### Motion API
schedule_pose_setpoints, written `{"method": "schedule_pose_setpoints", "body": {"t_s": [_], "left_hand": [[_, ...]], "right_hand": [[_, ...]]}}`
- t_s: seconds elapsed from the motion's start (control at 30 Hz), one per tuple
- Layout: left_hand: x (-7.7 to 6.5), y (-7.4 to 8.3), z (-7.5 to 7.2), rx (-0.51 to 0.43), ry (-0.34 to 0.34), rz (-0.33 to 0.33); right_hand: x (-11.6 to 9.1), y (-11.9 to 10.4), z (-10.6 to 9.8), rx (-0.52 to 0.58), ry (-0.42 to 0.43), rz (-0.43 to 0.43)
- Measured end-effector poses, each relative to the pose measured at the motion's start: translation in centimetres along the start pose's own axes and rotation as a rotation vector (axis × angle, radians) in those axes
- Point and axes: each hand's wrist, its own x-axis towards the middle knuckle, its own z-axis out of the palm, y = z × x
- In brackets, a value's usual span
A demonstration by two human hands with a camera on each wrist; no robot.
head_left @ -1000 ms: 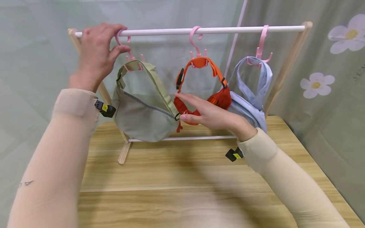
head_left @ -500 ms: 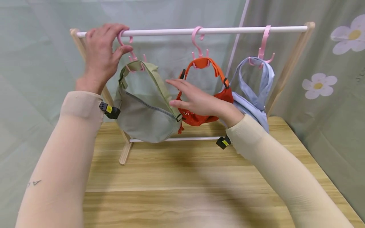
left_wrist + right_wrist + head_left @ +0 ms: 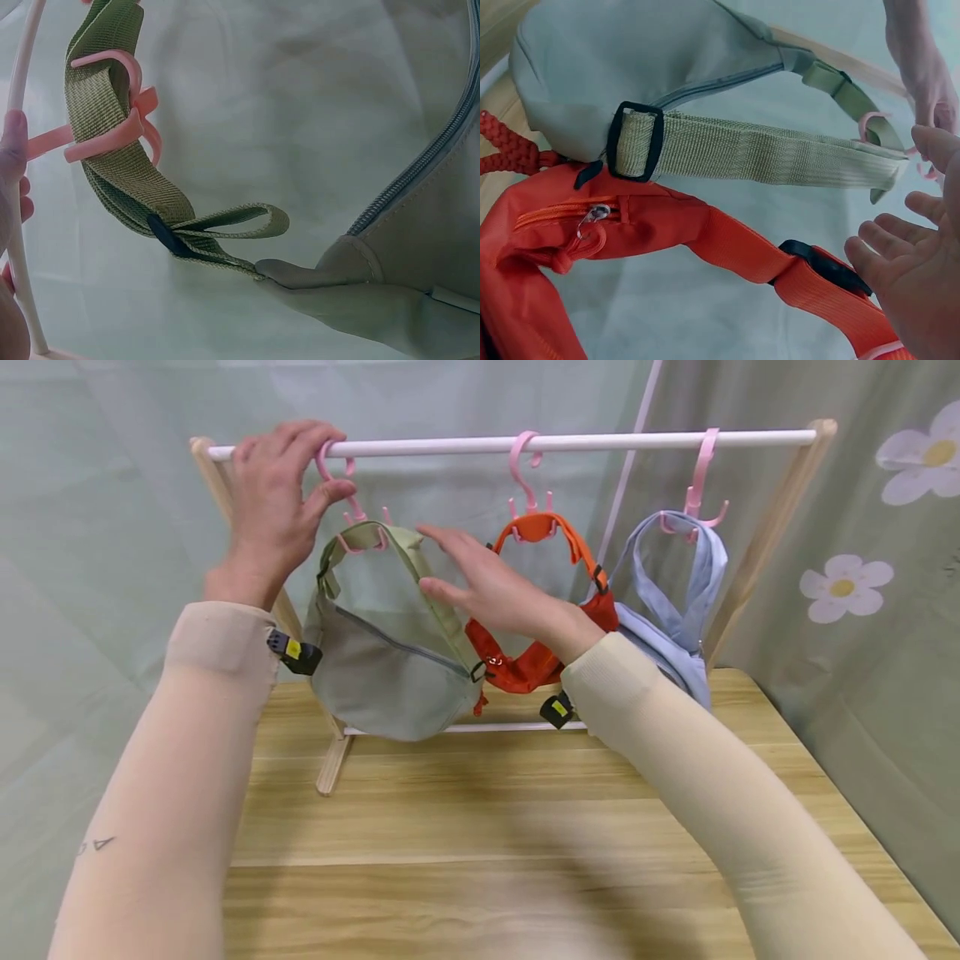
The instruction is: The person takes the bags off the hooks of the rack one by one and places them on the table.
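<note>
My left hand (image 3: pixel 273 502) is at the left end of the white rail (image 3: pixel 435 446), its fingers curled over the top of a pink hook (image 3: pixel 324 464) and its thumb by the stem. From that hook hangs a grey-green waist bag (image 3: pixel 397 685) by its green strap (image 3: pixel 124 169). My right hand (image 3: pixel 502 585) is held out with fingers extended, close to the right side of that strap and holding nothing. Behind my right wrist, a red waist bag (image 3: pixel 525 668) with an orange strap hangs from a second pink hook (image 3: pixel 519 464), partly covered by the hand.
A light blue bag (image 3: pixel 678 656) hangs on a third pink hook (image 3: pixel 697 477) at the right. Wooden legs (image 3: pixel 333 764) carry the rack on a wooden table (image 3: pixel 360 843). Pale curtains stand behind, the right one (image 3: pixel 847 510) printed with flowers.
My right hand has moved up and left, from in front of the red bag to beside the green strap. The left hand keeps its place at the hook; the view has shifted slightly.
</note>
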Motion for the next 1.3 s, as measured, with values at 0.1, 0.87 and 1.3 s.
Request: {"method": "schedule_pose_setpoints", "body": {"t_s": [0.1,0.87,1.3], "left_hand": [[0.1,0.1,0.1,0.003,-0.004,0.003],[0.2,0.3,-0.1,0.036,-0.007,0.053],[0.3,0.8,0.1,0.041,-0.029,0.027]], "right_hand": [[0.6,0.1,0.0,0.003,0.006,0.008],[5.1,-1.5,2.0,-0.027,0.091,0.138],[4.9,-1.7,1.9,0.239,0.152,0.146]]}}
